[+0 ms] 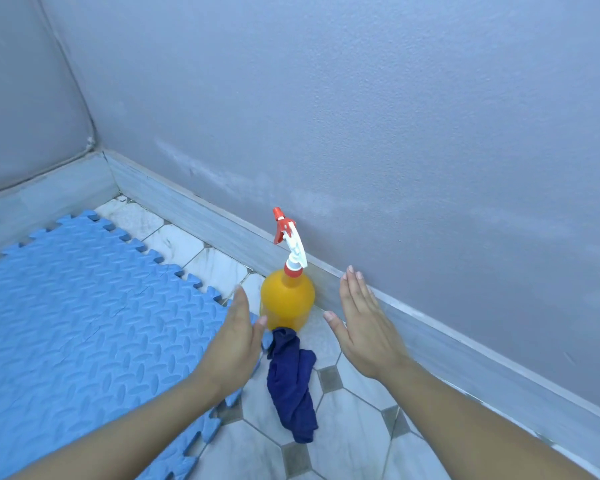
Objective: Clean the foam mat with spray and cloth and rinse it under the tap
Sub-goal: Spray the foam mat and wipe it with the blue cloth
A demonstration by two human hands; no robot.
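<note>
Both hands out in front, holding nothing. Left hand (234, 344) hovers over the right edge of the foam mat (84, 323), fingers straight and together, slightly blurred. Right hand (364, 327) is raised flat near the skirting board (201, 216), fingers straight and together, thumb out. Between them stands the spray bottle (287, 299), upright on the tiled floor (354, 441): orange body, red-and-white trigger head, just beside the wall (361, 116). Dark blue cloth (293, 379) lies crumpled on the floor, top end at the bottle's base, beside the mat's edge. Mat is blue, interlocking edges, flat on the floor, filling the left side into the corner.
</note>
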